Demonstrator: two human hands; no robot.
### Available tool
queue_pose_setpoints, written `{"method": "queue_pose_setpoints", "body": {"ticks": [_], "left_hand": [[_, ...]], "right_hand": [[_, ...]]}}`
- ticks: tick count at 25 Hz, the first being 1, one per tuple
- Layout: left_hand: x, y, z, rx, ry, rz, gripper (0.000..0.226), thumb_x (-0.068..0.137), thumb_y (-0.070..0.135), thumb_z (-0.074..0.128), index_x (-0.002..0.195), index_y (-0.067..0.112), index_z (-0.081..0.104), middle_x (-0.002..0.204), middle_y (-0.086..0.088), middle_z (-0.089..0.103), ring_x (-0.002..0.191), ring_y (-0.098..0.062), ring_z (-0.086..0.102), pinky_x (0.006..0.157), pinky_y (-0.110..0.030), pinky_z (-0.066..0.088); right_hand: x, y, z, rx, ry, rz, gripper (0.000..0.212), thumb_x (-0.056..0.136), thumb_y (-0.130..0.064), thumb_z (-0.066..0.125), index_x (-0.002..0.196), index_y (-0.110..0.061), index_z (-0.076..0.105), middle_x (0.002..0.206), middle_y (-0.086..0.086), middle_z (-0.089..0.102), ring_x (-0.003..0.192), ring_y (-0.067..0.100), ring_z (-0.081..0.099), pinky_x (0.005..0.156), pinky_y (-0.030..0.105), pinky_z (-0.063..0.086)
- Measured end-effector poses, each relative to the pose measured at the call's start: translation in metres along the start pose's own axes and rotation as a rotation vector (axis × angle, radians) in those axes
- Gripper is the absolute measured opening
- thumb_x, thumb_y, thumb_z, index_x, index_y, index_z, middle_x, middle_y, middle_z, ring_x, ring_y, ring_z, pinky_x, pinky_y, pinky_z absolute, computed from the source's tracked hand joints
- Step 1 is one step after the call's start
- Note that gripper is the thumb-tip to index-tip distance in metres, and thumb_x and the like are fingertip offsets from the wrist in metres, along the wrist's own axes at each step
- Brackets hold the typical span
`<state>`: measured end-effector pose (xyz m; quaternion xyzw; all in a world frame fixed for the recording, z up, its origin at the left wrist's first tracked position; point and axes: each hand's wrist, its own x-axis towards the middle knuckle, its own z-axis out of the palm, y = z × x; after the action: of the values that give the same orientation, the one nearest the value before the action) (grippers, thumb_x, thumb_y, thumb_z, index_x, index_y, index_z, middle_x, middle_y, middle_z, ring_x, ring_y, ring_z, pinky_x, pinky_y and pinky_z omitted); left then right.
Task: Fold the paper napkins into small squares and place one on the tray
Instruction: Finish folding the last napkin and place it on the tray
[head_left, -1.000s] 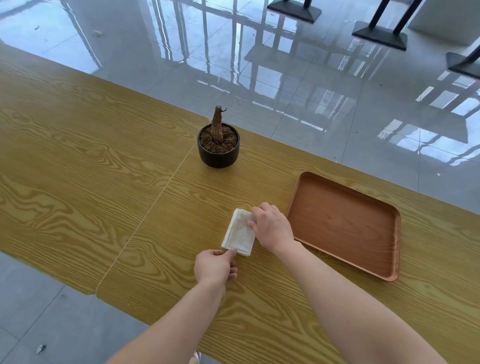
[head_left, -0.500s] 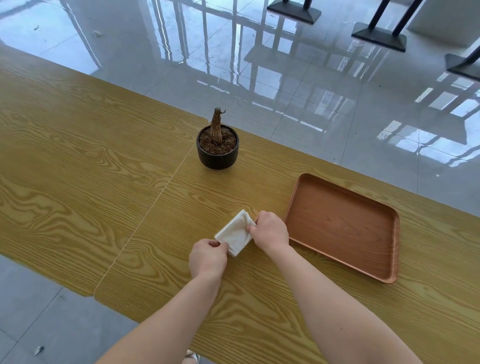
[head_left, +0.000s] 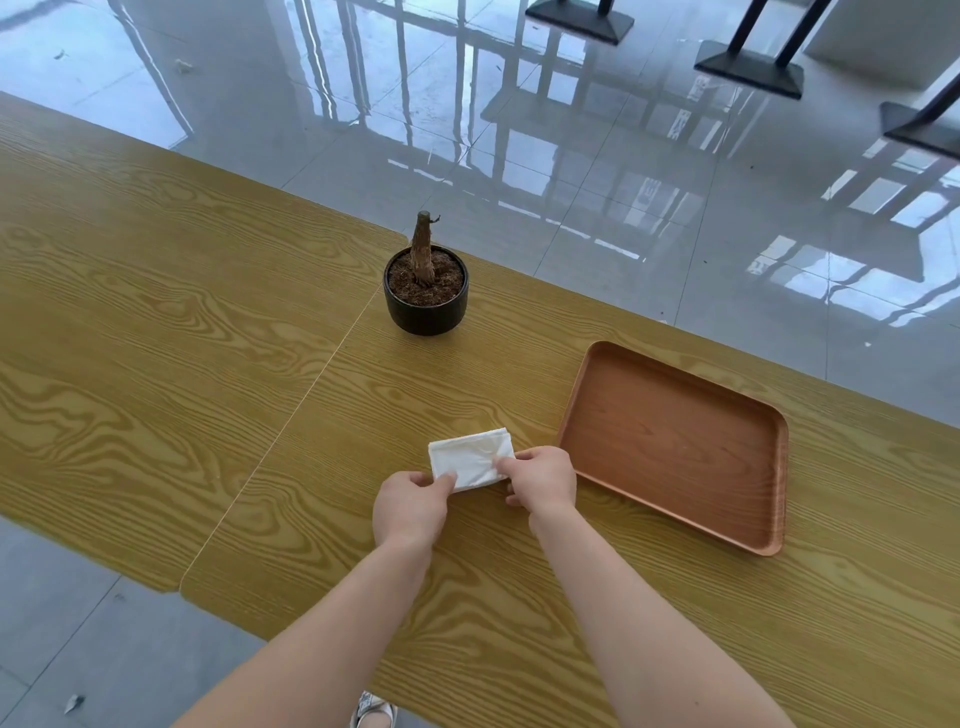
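Table (head_left: 156, 338): yellow wood-grain finish, smooth, low sheen.
Tray (head_left: 675, 441): reddish-brown wood, matt.
Napkin (head_left: 470, 457): white paper, soft, creased.
Pot (head_left: 426, 312): black, satin.
Floor (head_left: 571, 156): grey tile, glossy, reflective.

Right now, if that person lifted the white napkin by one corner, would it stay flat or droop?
Probably droop: the napkin looks like thin, wrinkled paper, folded in soft layers. It likely weighs very little, since the left hand and right hand hold it by fingertip pinches. Its layers might fan open.
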<state>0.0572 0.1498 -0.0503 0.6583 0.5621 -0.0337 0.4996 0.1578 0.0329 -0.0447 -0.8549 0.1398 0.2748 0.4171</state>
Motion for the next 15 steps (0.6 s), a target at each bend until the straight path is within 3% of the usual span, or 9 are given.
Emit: {"method": "queue_pose_setpoints", "body": {"ticks": [4, 7, 10, 15], "left_hand": [[0.006, 0.002, -0.004, -0.011, -0.045, -0.015, 0.040, 0.081, 0.051, 0.074, 0.099, 0.016, 0.074, 0.088, -0.004, 0.075, 0.085, -0.026, 0.071, 0.080, -0.041, 0.058], [0.011, 0.008, -0.009, -0.184, -0.165, -0.111, 0.032, 0.082, 0.039, 0.078, 0.090, 0.009, 0.073, 0.076, -0.009, 0.077, 0.070, -0.029, 0.075, 0.070, -0.043, 0.062], [0.010, 0.015, -0.010, -0.393, -0.290, -0.257, 0.023, 0.083, 0.022, 0.079, 0.093, 0.004, 0.069, 0.075, -0.013, 0.076, 0.061, -0.026, 0.072, 0.055, -0.032, 0.058], [0.011, 0.012, -0.004, -0.411, -0.221, -0.198, 0.017, 0.081, 0.009, 0.080, 0.092, 0.003, 0.068, 0.070, -0.012, 0.072, 0.053, -0.021, 0.065, 0.049, -0.029, 0.053]], "right_hand": [[-0.002, 0.002, -0.005, 0.261, -0.078, 0.116, 0.013, 0.080, -0.017, 0.082, 0.086, -0.008, 0.074, 0.082, 0.007, 0.072, 0.064, 0.018, 0.066, 0.062, 0.034, 0.063], [-0.005, 0.002, -0.010, 0.377, -0.121, 0.136, 0.016, 0.079, -0.015, 0.083, 0.088, -0.006, 0.074, 0.086, 0.010, 0.073, 0.064, 0.018, 0.063, 0.056, 0.030, 0.058], [-0.007, 0.004, -0.014, 0.398, -0.137, 0.123, 0.018, 0.078, -0.017, 0.084, 0.088, -0.006, 0.074, 0.084, 0.008, 0.074, 0.062, 0.017, 0.062, 0.057, 0.030, 0.058], [-0.007, 0.012, -0.017, 0.307, -0.120, 0.057, 0.019, 0.081, -0.023, 0.082, 0.087, -0.009, 0.072, 0.089, 0.009, 0.075, 0.066, 0.017, 0.063, 0.068, 0.039, 0.062]]}}
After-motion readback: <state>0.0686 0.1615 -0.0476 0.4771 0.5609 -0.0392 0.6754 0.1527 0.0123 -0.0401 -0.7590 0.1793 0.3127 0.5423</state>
